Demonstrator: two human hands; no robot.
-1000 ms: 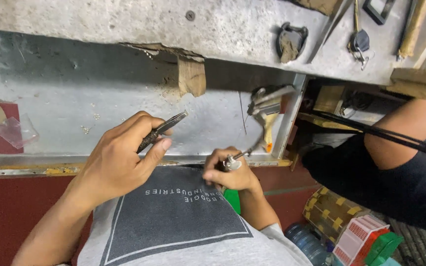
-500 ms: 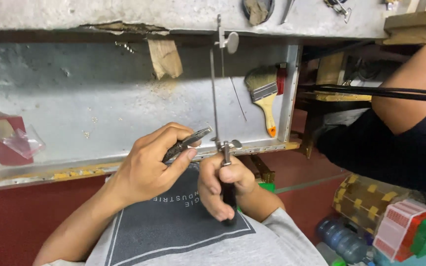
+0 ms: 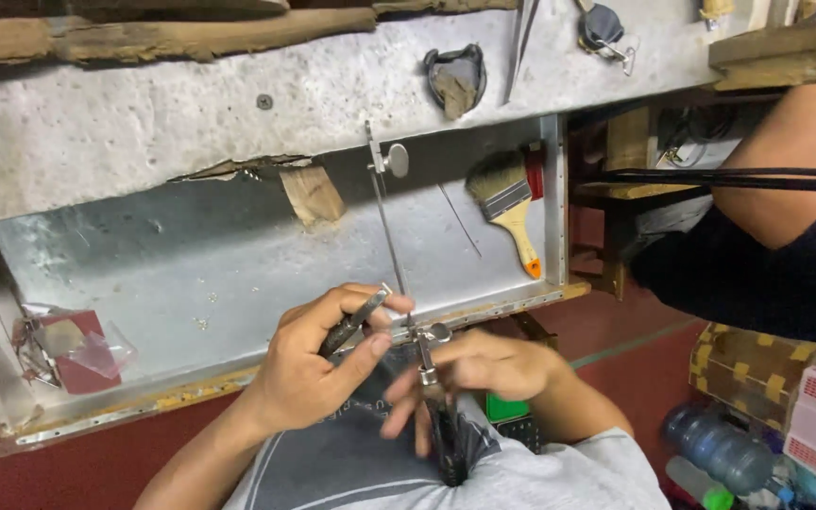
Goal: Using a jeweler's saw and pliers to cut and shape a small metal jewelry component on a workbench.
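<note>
Head view: the left hand (image 3: pixel 309 368) is closed in a grip on a dark, slim hand tool (image 3: pixel 351 323), its tip angled up and to the right, close against the thin blade of a jeweller's saw (image 3: pixel 391 227). The right hand (image 3: pixel 484 368) has its grip partly wrapped round the saw's dark handle (image 3: pixel 446 444), with some fingers spread loose; the handle points down toward the person's lap and the frame stands nearly upright, its top clamp and wing screw (image 3: pixel 397 159) level with the desk's underside.

Both hands work just in front of the front lip of a shallow metal tray (image 3: pixel 191 283) slung under the desk (image 3: pixel 144 132). The tray's riveted front edge runs just behind the hands, so room to the rear is tight; to the left of the hands the space is open.

In the tray, a paintbrush (image 3: pixel 507 208) leans at the right wall, and a red box with clear plastic wrap (image 3: pixel 73 349) lies in the left corner. The desk is pale, rough and chipped. A co-worker's arm (image 3: pixel 786 179) reaches in at the right, well apart from the hands.
</note>
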